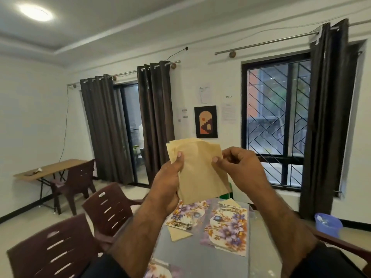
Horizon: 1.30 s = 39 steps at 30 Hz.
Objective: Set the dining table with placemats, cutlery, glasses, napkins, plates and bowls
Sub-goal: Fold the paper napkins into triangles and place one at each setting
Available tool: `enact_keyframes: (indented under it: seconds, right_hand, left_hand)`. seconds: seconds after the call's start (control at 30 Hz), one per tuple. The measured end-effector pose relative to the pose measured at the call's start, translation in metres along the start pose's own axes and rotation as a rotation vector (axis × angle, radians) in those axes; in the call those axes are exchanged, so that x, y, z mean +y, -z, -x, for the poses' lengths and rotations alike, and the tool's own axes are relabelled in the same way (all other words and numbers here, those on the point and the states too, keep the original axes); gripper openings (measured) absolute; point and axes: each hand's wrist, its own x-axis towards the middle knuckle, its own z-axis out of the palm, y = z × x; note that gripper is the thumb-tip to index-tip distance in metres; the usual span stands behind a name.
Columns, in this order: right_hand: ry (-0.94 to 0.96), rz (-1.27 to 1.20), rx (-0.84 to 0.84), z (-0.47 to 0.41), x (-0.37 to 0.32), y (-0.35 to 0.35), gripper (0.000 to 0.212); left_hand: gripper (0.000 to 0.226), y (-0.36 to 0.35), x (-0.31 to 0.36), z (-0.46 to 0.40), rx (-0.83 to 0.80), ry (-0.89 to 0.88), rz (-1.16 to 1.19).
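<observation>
Above the glass table (192,257), both hands' curled fingers (179,154) pinch a stack of beige napkins (198,169)

I see both hands raised over the glass table (202,259), holding a stack of tan napkins (200,173): left hand (168,183) gripping at nine o'clock, right hand (239,167) pinching the three o'clock edge. Below, floral placemats (226,225) carry cutlery (182,225), a folded napkin (179,233) beside. Brown chairs (108,209) at eight o'clock.
</observation>
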Motion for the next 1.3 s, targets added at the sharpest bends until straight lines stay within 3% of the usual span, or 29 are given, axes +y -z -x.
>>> enact_keyframes:
  seconds: [0.23, 0.43, 0.57, 0.7, 0.83, 1.0, 1.2, 1.3]
  right_hand:
    - [-0.037, -0.18, -0.034, 0.012, -0.001, 0.008, 0.02]
    - [-0.126, -0.069, -0.023, 0.024, 0.009, 0.003, 0.011]
    - [-0.007, 0.019, 0.006, 0.029, 0.016, 0.005, 0.003]
    - [0.181, 0.044, -0.061, 0.034, 0.019, 0.007, 0.008]
    - [-0.154, -0.016, -0.108, 0.031, 0.026, 0.007, 0.008]
    - [-0.453, -0.625, -0.199, 0.018, 0.04, 0.024, 0.021]
    - [-0.584, -0.417, -0.424, 0.008, 0.06, 0.029, 0.028]
    - [-0.626, -0.503, -0.503, 0.01, 0.07, 0.033, 0.038]
  left_hand:
    - [0.035, 0.002, -0.007, 0.009, -0.036, 0.031, 0.021]
    - [0.034, 0.004, -0.022, 0.01, 0.009, 0.071, 0.031]
    - [0.042, 0.005, -0.035, 0.004, 0.027, 0.11, 0.024]
    - [0.043, 0.006, -0.043, 0.0, 0.047, 0.177, 0.036]
    - [0.05, 0.006, -0.051, 0.001, 0.024, 0.214, 0.082]
    - [0.049, 0.009, -0.077, 0.01, -0.012, 0.271, 0.27]
    - [0.059, 0.018, -0.109, 0.013, -0.001, 0.338, 0.335]
    - [0.059, 0.025, -0.114, 0.013, 0.003, 0.35, 0.351]
